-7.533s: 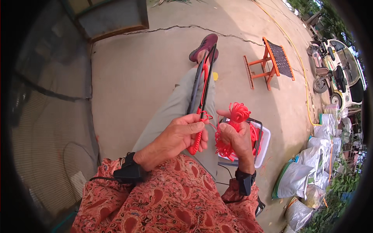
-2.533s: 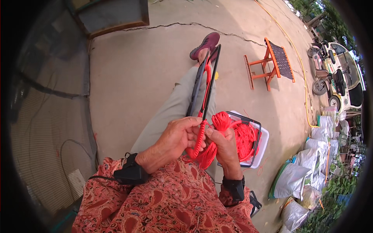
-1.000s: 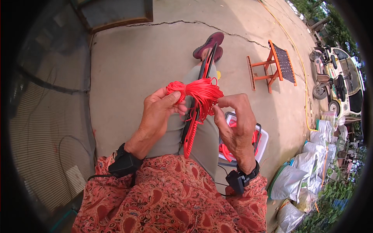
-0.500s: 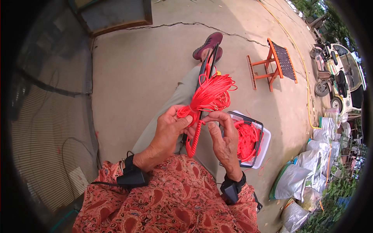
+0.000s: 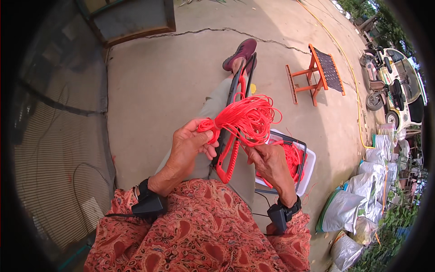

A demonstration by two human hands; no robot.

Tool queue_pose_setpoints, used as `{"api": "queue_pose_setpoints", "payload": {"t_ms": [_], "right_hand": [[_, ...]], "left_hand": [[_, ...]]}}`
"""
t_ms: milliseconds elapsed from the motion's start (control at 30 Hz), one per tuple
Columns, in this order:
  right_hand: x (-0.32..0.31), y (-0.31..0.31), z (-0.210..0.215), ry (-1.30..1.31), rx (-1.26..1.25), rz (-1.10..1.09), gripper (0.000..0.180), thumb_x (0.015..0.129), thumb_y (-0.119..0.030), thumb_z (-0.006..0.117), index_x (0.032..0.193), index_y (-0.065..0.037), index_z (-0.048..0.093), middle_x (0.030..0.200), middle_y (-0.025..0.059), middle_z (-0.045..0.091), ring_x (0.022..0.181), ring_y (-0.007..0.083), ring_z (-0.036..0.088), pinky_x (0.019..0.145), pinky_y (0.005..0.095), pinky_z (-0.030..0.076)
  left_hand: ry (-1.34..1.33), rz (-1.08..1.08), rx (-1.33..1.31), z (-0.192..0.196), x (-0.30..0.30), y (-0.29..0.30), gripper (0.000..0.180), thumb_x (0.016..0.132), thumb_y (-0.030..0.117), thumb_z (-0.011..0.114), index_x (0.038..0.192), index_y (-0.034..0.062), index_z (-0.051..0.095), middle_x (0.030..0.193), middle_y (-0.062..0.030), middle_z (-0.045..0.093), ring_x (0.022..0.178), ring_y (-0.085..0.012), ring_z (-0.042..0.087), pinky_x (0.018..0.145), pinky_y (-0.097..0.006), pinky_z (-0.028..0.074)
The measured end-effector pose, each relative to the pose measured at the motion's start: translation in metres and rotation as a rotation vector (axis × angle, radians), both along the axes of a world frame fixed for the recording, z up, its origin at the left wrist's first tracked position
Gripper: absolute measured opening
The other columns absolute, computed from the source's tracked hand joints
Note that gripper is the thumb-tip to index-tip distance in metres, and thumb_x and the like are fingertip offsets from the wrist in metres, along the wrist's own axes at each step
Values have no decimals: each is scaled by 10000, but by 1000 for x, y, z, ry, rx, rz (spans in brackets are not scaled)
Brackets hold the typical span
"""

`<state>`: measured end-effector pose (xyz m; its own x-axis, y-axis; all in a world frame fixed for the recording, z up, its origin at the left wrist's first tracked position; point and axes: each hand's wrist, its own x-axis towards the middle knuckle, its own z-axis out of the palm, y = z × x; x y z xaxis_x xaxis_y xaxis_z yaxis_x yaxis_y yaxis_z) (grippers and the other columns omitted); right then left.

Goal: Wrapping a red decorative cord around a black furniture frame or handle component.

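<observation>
Two hands are working one bundle of red cord (image 5: 248,119). The left hand (image 5: 188,147) is pinching the gathered neck of the bundle, fingers (image 5: 205,136) clenched around it, loops fanning out up and to the right above the lap. The right hand (image 5: 270,162) is sitting just below the loops, fingers curled on strands trailing down from them. Between the hands, a long black-and-red frame (image 5: 231,131) is lying along the outstretched leg, its red looped end near the knee and its far end reaching the maroon shoe (image 5: 240,53). A white basket (image 5: 308,167) with a dark handle, holding more red cord, is resting on the concrete ground just right of the leg. An orange folding stool (image 5: 319,72) is standing well apart, and pale filled sacks (image 5: 358,204) are lying at the right.
</observation>
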<state>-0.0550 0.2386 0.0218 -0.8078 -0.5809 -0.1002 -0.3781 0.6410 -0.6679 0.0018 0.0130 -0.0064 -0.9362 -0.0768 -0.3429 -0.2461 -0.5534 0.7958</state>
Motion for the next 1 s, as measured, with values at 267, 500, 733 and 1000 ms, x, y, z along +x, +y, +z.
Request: {"api": "queue_pose_setpoints", "payload": {"t_ms": [267, 500, 733, 1000], "right_hand": [[5, -14, 9, -130, -168, 75, 332, 805, -235, 714, 1026, -18, 594, 782, 135, 642, 688, 284, 643, 605, 376, 491], [4, -13, 1, -34, -159, 58, 334, 821, -279, 702, 978, 0, 607, 750, 160, 608, 668, 290, 604, 598, 379, 463], [7, -11, 4, -200, -188, -58, 292, 842, -188, 700, 1057, -6, 627, 789, 105, 651, 651, 161, 578, 598, 323, 464], [-3, 9, 17, -234, -381, -265, 220, 916, -190, 641, 1049, -17, 659, 802, 22, 658, 632, 63, 570, 557, 221, 457]], "left_hand": [[-29, -169, -113, 1, 13, 26, 161, 924, 98, 589, 1065, 20, 582, 807, -32, 654, 607, -104, 611, 529, -235, 495], [85, -394, -181, 14, 4, 24, 110, 948, 106, 555, 984, 27, 622, 757, 43, 593, 633, -30, 502, 546, -200, 407], [218, -901, -708, 8, -10, 8, 182, 911, 97, 517, 1006, 11, 647, 841, -37, 663, 706, -145, 648, 662, -304, 514], [122, -701, 16, 20, -6, 11, 252, 922, 161, 574, 1094, -18, 620, 947, -80, 674, 866, -118, 614, 811, -291, 490]]}}
